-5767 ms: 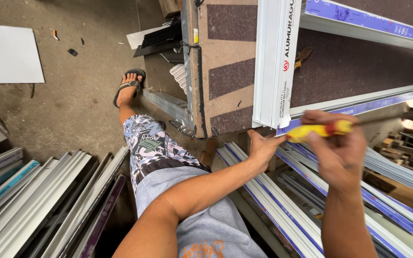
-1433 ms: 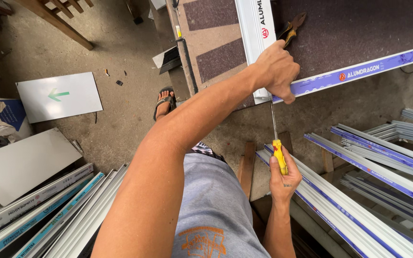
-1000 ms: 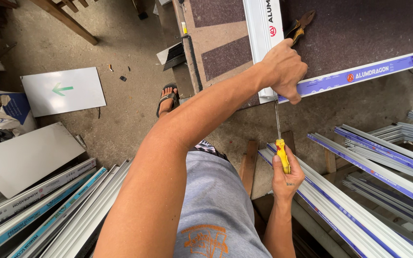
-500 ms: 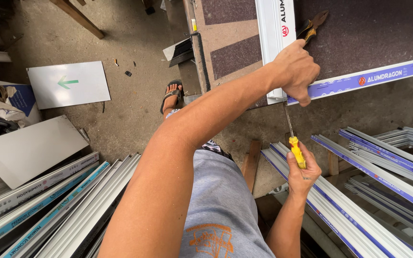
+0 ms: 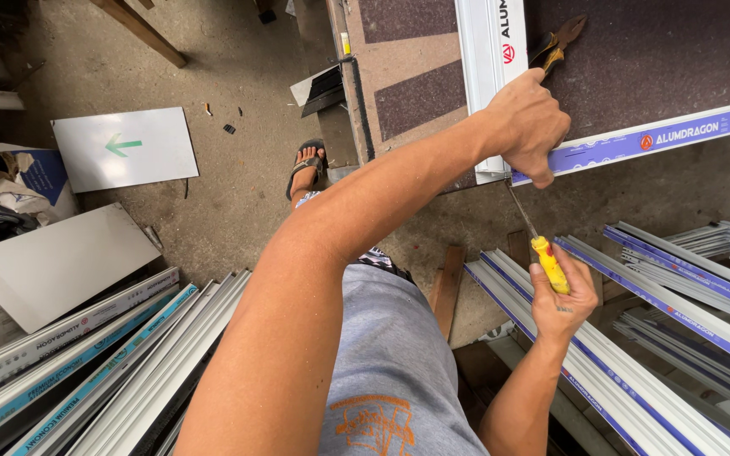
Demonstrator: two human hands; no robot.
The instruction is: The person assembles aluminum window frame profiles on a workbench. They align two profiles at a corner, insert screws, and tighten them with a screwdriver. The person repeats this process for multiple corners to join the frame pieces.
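Observation:
My left hand grips the corner where two white aluminium profiles meet at the edge of a dark-topped workbench. One profile runs up the bench, the other with a blue strip runs along its front edge. My right hand holds a yellow-handled screwdriver below the bench, its shaft pointing up into the corner under my left hand. Pliers with yellow-black handles lie on the bench just beyond my left hand.
Stacks of long aluminium profiles lie on the floor at the left and at the right. A white board with a green arrow and a plain grey board lie on the concrete floor. My sandalled foot stands by the bench leg.
Several seconds ago both hands held the screwdriver level beside the profile. My left hand has since moved onto the corner and my right hand dropped below, screwdriver pointing up; the view has shifted slightly.

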